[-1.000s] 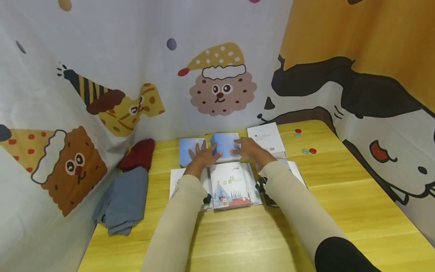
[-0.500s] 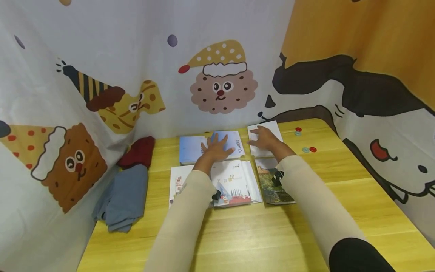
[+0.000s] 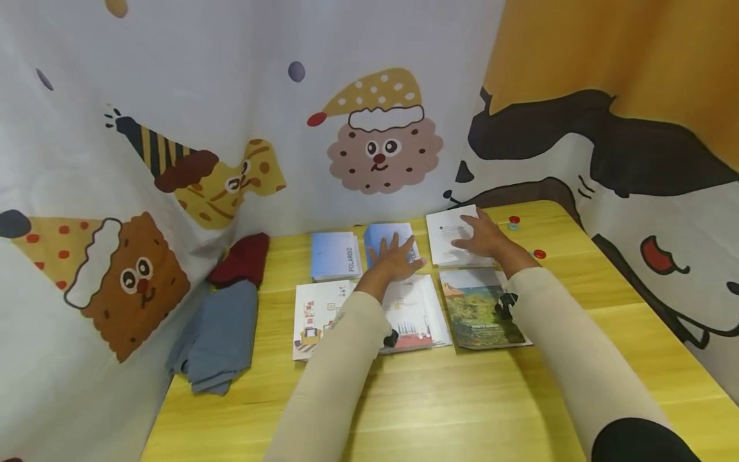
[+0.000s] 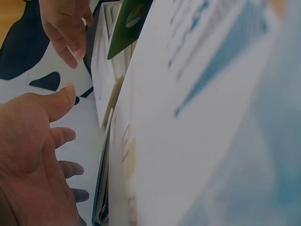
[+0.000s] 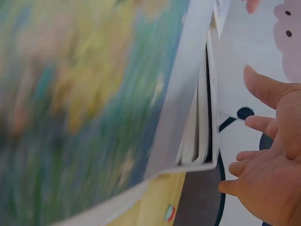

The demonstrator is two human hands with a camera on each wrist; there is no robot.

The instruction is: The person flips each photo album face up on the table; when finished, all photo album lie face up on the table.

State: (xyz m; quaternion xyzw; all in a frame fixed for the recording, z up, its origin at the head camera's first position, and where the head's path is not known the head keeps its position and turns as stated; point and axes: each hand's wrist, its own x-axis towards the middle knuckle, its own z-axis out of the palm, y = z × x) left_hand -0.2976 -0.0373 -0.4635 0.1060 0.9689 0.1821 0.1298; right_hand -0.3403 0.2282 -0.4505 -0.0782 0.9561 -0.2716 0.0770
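Two blue albums marked POLAROID, a left one (image 3: pixel 331 253) and a right one (image 3: pixel 378 234), lie in the back row beside a white album (image 3: pixel 444 234). My left hand (image 3: pixel 395 258) spreads its fingers over the right blue album. Over the right part of the white album is my right hand (image 3: pixel 487 237), fingers extended and loosely apart. In front lie a white illustrated album (image 3: pixel 312 308), a tent-picture album (image 3: pixel 412 330) partly hidden by my left arm, and a landscape photo album (image 3: pixel 473 314). Both wrist views show spread fingers holding nothing.
Folded grey cloth (image 3: pixel 225 333) and a dark red cloth (image 3: pixel 242 260) lie at the table's left edge. Small red and green discs (image 3: pixel 514 222) sit at the back right, with another red disc (image 3: pixel 539 254) nearer. A printed curtain (image 3: pixel 277 205) hangs close behind the wooden table (image 3: pixel 439 404).
My right hand has moved from the right blue album rightward to the white album. My left hand has shifted right, uncovering the left blue album. The landscape photo album shows more fully.
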